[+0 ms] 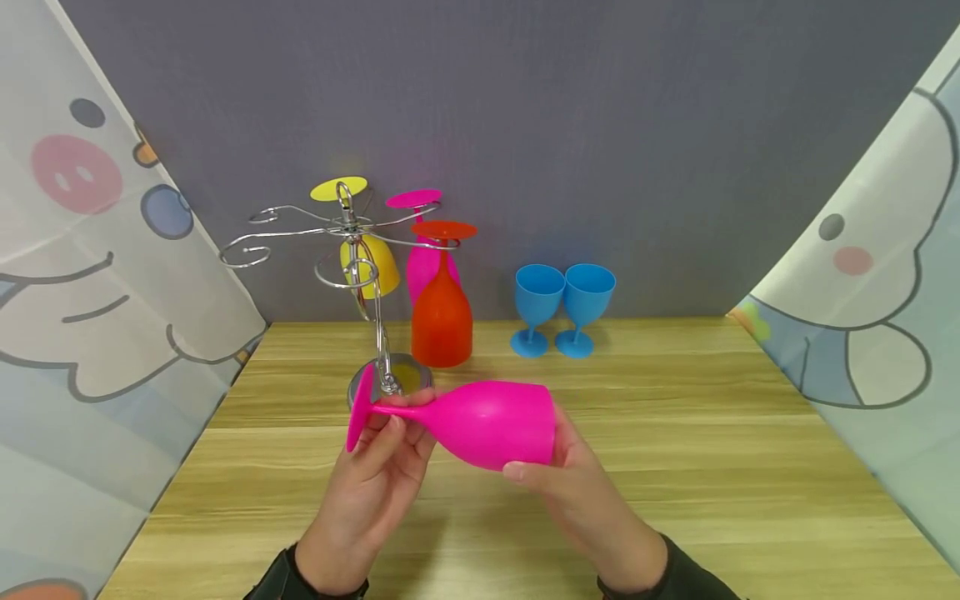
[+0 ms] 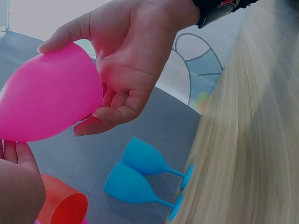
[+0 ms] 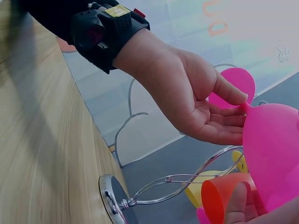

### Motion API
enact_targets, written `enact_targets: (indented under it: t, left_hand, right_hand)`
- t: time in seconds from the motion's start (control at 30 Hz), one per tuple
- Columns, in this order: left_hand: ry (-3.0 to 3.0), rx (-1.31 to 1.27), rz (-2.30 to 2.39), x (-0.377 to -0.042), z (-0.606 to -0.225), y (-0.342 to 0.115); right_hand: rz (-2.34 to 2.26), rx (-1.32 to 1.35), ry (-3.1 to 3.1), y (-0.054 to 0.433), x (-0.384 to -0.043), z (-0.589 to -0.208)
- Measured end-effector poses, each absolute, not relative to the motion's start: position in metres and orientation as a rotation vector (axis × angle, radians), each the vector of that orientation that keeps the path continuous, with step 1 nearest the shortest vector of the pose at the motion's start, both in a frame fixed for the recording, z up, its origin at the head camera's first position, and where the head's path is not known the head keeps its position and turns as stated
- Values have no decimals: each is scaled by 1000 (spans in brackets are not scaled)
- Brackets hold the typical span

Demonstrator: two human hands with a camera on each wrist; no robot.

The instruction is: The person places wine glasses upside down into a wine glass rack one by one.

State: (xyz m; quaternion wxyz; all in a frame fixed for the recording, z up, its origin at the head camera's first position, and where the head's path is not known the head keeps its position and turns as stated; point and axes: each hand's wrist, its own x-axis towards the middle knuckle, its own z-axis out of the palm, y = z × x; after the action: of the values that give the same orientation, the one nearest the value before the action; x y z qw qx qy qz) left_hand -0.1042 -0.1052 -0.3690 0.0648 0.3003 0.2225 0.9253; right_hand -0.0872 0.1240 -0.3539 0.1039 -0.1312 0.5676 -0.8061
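A bright pink goblet (image 1: 480, 423) lies sideways in the air between both grips. Its thin stem is pinched in the left hand (image 1: 382, 479), round foot just outside; the right hand (image 1: 585, 492) holds the bowl's rim

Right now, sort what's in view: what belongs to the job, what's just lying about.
Likely in the job:
pink cup held by left hand and right hand
metal rack
yellow cup, orange cup, other pink cup, hanging there
two blue cups, perhaps, standing nearby

Just about:
table
cartoon cloth
grey backdrop
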Motion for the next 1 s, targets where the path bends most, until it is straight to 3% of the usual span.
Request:
enact_targets:
  t: [0.63,1.0]
  left_hand:
    - [903,782,2891,-101,-357,-109]
    - [885,892,2975,-97,-346,-117]
  right_hand:
    - [-2480,-501,1579,129,-92,-358]
    - [-2473,-632,1537,133,-96,-359]
